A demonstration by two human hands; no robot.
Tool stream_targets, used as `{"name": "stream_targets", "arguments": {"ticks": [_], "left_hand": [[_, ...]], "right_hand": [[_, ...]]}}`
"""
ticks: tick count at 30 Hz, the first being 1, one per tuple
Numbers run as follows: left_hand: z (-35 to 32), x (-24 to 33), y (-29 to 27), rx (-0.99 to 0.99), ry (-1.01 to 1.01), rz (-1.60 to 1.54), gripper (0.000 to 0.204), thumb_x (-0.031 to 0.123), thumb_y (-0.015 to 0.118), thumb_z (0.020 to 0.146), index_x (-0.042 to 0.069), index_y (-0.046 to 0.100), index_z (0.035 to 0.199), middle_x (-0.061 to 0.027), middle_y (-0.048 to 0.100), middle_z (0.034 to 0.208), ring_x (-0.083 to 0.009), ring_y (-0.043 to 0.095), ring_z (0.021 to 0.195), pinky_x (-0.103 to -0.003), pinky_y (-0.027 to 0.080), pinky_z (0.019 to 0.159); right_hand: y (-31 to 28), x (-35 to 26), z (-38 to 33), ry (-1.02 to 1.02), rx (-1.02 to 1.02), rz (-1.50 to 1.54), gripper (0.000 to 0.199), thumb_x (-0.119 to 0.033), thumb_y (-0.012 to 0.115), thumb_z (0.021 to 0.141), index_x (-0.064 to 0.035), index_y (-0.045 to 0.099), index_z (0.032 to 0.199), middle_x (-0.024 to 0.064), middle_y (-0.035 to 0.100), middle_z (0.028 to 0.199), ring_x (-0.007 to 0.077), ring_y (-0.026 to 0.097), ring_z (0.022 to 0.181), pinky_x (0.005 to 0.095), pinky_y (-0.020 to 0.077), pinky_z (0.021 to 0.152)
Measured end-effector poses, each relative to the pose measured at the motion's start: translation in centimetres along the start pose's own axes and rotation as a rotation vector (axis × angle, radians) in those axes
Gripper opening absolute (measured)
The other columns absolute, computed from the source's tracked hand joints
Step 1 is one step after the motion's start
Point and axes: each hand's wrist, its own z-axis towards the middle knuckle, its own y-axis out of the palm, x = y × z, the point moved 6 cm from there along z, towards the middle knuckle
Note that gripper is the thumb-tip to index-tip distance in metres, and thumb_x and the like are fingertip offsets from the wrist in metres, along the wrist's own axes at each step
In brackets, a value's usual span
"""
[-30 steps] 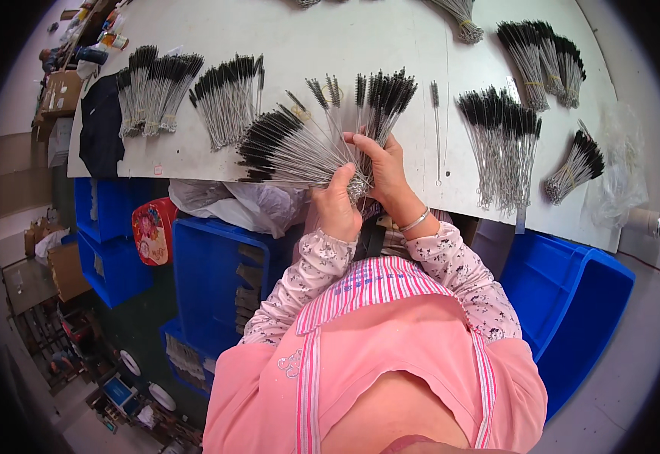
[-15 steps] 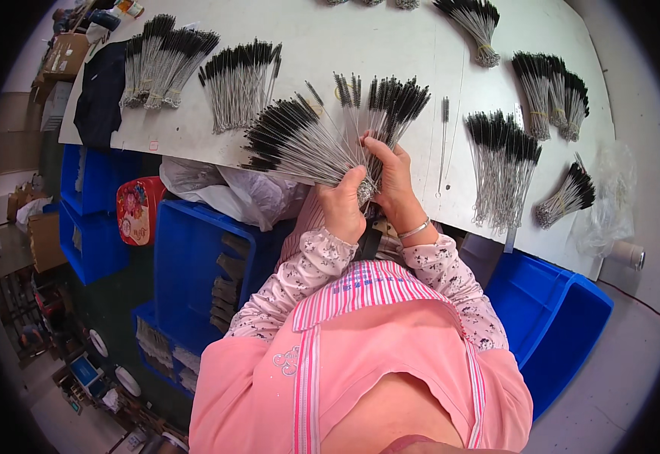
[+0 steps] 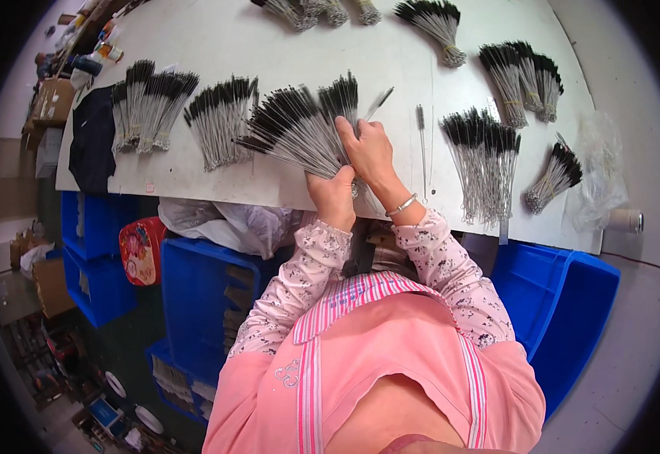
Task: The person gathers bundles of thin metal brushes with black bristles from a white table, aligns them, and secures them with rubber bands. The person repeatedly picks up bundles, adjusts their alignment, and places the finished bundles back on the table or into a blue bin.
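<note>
A thick fan of thin wire-stem brushes (image 3: 300, 136), black bristles up and looped ends down, spreads in front of me over the table's near edge. My left hand (image 3: 333, 200) is closed round the lower stems, thumb on top, near the loops. Against the right side of the fan, my right hand (image 3: 370, 155) presses a cluster of stems between thumb and fingers, just under the bristles. Its palm side and some fingertips are hidden. One tilted brush (image 3: 381, 102) sticks out beyond the right hand. Two single brushes (image 3: 421, 125) lie upright on the table to the right.
Several brush piles lie on the white table (image 3: 216, 41): a left pile (image 3: 222, 125), banded bundles (image 3: 148, 110) farther left, a right pile (image 3: 481, 166), and a small bundle (image 3: 553, 178). Blue bins (image 3: 557, 318) stand below. A dark cloth (image 3: 90, 140) hangs over the left edge.
The fan has become narrower as its right-hand brushes are drawn together toward the left. My right hand has moved up and over the stems. The whole view has shifted slightly.
</note>
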Motion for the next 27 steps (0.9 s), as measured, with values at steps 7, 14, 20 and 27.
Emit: {"name": "stream_targets", "arguments": {"ticks": [7, 14, 20, 27], "left_hand": [[0.2, -0.4, -0.5, -0.004, -0.037, 0.102, 0.056, -0.010, 0.066, 0.066, -0.001, 0.047, 0.118, -0.0077, 0.055, 0.105, -0.0185, 0.056, 0.092, -0.029, 0.048, 0.079], [0.1, -0.4, -1.0, 0.025, -0.061, 0.142, 0.055, -0.008, 0.067, 0.065, -0.001, 0.049, 0.116, -0.0083, 0.055, 0.106, -0.0189, 0.056, 0.093, -0.029, 0.047, 0.078], [0.5, -0.6, -1.1, 0.002, -0.047, 0.119, 0.053, -0.008, 0.067, 0.065, 0.000, 0.051, 0.115, -0.0066, 0.055, 0.103, -0.0178, 0.056, 0.089, -0.029, 0.047, 0.075], [1.1, -0.9, -1.3, -0.030, -0.053, 0.114, 0.050, -0.010, 0.065, 0.064, 0.000, 0.053, 0.112, -0.0041, 0.057, 0.099, -0.0176, 0.057, 0.085, -0.028, 0.048, 0.076]], "right_hand": [[-0.8, 0.7, 1.5, -0.044, -0.010, 0.000, 0.052, -0.046, 0.048, 0.091, 0.0025, 0.065, 0.088, 0.0263, 0.060, 0.096, 0.0406, 0.060, 0.086, 0.0451, 0.0472, 0.078], [-2.1, -0.4, 0.7, -0.199, 0.247, 0.052, 0.031, -0.028, 0.055, 0.091, -0.0002, 0.065, 0.102, 0.0217, 0.062, 0.102, 0.0361, 0.062, 0.086, 0.0406, 0.0497, 0.076], [-2.9, -1.2, 0.9, -0.277, 0.344, 0.076, 0.026, -0.018, 0.061, 0.087, -0.0010, 0.065, 0.107, 0.0177, 0.063, 0.104, 0.0334, 0.064, 0.081, 0.0380, 0.0509, 0.071], [-6.0, -2.2, 0.0, -0.481, 0.580, 0.240, 0.023, -0.002, 0.065, 0.083, -0.0039, 0.065, 0.105, 0.0095, 0.063, 0.096, 0.0137, 0.058, 0.063, 0.0252, 0.0465, 0.056]]}}
